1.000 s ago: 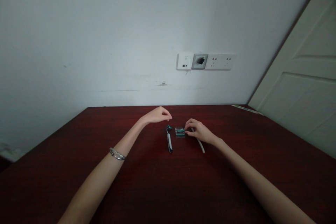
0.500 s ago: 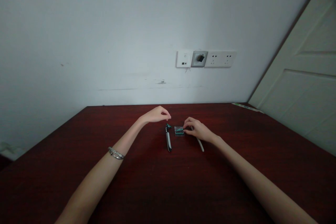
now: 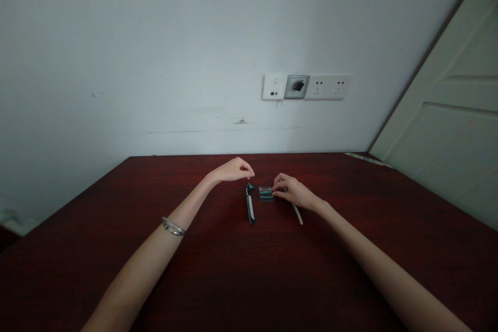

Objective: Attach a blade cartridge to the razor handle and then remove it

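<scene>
A small clear case point(image 3: 266, 201) holding green-and-dark razor cartridges point(image 3: 266, 193) lies on the dark red table. My right hand point(image 3: 292, 190) is at the case's right side, thumb and fingertips pinched at the end of the upper cartridge. Partly hidden beneath that hand is a slim white handle point(image 3: 298, 215). Left of the case lies a razor point(image 3: 250, 207) with a white and black handle and a green-edged head. My left hand point(image 3: 234, 169) hovers just behind the razor's head, fingers curled together with nothing visible in them.
The wooden table point(image 3: 241, 280) meets a white wall at its back edge. Sockets and a switch plate point(image 3: 307, 87) are on the wall. A thin printed strip point(image 3: 368, 159) lies at the back right, near a white door point(image 3: 447, 129).
The upper cartridge, tilted before, now lies more level in the case, in line with the lower one. Both hands have stayed almost in place.
</scene>
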Motion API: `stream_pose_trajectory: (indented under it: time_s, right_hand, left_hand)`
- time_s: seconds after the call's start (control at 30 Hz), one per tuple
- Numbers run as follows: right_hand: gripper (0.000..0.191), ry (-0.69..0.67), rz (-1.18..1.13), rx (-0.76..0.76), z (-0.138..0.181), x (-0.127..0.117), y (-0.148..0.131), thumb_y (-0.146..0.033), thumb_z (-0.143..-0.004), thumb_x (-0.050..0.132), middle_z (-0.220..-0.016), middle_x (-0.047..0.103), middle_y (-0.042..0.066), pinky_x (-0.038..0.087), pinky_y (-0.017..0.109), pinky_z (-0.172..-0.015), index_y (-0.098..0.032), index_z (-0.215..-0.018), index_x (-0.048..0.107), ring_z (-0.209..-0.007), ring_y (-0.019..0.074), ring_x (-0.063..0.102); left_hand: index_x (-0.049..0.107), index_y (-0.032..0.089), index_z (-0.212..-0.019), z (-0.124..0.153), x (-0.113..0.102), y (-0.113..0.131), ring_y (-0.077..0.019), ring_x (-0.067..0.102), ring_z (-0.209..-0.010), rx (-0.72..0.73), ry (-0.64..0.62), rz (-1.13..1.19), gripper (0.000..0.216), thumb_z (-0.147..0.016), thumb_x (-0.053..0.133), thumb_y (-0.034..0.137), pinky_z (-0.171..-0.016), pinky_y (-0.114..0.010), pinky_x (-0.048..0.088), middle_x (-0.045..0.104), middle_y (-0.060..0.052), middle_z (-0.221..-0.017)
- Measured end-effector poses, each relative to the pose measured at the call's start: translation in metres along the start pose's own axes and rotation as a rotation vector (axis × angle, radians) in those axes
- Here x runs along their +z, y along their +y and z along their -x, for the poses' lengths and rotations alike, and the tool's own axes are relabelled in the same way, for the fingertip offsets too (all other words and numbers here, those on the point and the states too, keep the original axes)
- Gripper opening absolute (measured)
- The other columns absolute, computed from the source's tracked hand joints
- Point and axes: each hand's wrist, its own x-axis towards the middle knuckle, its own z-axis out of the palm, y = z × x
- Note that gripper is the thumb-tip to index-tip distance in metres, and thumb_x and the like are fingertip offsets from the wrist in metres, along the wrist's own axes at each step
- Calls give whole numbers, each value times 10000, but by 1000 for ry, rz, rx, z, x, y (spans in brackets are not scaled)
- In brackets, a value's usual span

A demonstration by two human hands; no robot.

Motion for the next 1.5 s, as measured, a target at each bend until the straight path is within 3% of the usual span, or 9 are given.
stream_pose_trajectory:
  time_s: [0.63, 1.1, 1.33, 1.5]
  right_hand:
    - [133, 65, -65, -10, -2, -5, -8, -248, -810, 574, -899, 554, 46, 445, 270, -741, -180, -788, 687, -775, 140, 555]
    - [168, 19, 64, -39, 0, -4, -23, -238, -803, 535, -919, 560, 48, 442, 266, -721, -197, -805, 698, -747, 132, 557]
    - [163, 169, 121, 259, 0, -25, -13, -235, -781, 530, -809, 649, 64, 446, 245, -673, -159, -787, 674, -731, 155, 598]
    - [189, -7, 23, 561, 9, -29, -6, -282, -762, 557, -575, 635, 62, 425, 207, -457, -121, -709, 640, -477, 130, 576]
  left_hand:
    - [710, 110, -844, -1, 0, -2, -142, 573, -707, 1, -11, -18, 305, -743, 514, 322, -646, -228, 390, 698, -77, -815]
    - [710, 105, -811, -1, 1, -1, -152, 592, -727, 11, -3, -2, 281, -735, 523, 301, -668, -240, 401, 696, -78, -796]
    - [710, 103, -809, -1, -3, -10, -162, 595, -734, -27, 47, 5, 274, -712, 546, 301, -659, -245, 406, 693, -84, -790]
    - [701, 97, -807, 1, -7, -23, -155, 582, -678, -80, 72, 42, 273, -700, 550, 298, -599, -240, 406, 676, -83, -730]
